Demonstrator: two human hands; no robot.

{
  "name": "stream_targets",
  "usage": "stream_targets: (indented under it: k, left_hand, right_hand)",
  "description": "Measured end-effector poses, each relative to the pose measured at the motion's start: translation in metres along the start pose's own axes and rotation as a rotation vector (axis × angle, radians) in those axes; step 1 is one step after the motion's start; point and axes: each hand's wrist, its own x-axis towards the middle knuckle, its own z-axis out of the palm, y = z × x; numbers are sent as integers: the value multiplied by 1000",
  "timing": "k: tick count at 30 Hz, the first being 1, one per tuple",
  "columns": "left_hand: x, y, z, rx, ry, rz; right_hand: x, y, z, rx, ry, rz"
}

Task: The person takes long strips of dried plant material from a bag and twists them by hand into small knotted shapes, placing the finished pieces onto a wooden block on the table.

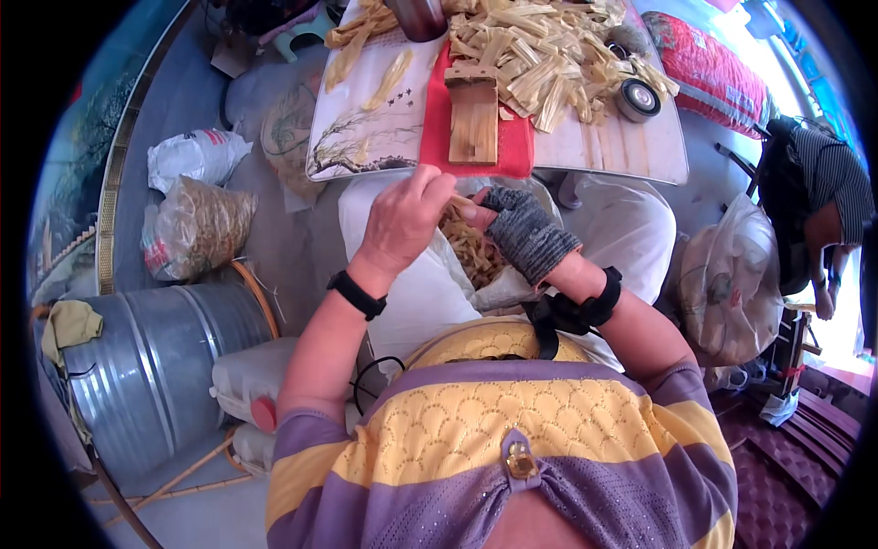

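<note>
Presently, the table (608, 154) bears a loose heap of creased, pale-yellow strips (535, 55). Just before its near edge, the left hand (405, 218) and grey-gloved right hand (524, 229) are closed, together pinching a narrow tan piece (462, 202) between them; the grip hides most of its surface.

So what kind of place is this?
Probably a small home workshop, though I can't be sure. Pale yellow strips are heaped on a table, with stuffed bags and a big metal drum around it.
</note>
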Motion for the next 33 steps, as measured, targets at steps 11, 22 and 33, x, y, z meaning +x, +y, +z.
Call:
stream_targets:
  k: [11, 22, 33]
  left_hand:
    - [26, -32, 23, -816, -64, -382]
    - [57, -39, 23, -1036, -61, -618]
    - [17, -36, 25, -541, -85, -537]
  right_hand:
    - [28, -16, -35, -541, 282, -359]
    - [71, -1, -61, -990, 359, -459]
    - [56, 4, -47, -508, 483, -36]
